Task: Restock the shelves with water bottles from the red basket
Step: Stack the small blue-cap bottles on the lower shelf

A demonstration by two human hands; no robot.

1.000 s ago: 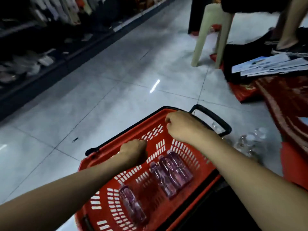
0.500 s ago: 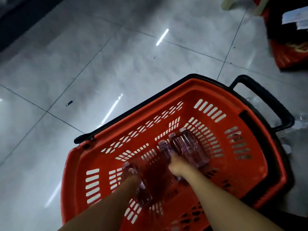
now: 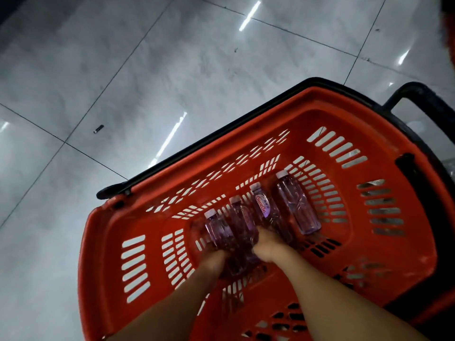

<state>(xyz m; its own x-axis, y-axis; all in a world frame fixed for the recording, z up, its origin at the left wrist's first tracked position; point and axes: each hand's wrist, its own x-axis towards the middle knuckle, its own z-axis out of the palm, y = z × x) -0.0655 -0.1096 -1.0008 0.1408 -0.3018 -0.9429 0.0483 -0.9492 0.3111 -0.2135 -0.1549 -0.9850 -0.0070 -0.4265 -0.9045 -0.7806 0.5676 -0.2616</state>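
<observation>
The red basket stands on the floor below me, its black handle at the upper right. Several clear water bottles with pale caps lie side by side on its bottom. Both my hands reach down inside. My left hand grips the lower end of the leftmost bottle. My right hand closes over the base of the labelled bottle. Between them lies another bottle, partly hidden. The rightmost bottle lies free, apart from my fingers.
Glossy grey floor tiles spread to the left and beyond the basket. A small dark scrap lies on the floor at the left. Something red shows at the top right edge. No shelves are in view.
My hands left the basket's rim and reached down to the bottles. My view tipped down onto the basket. The left bottle now lies close beside the others.
</observation>
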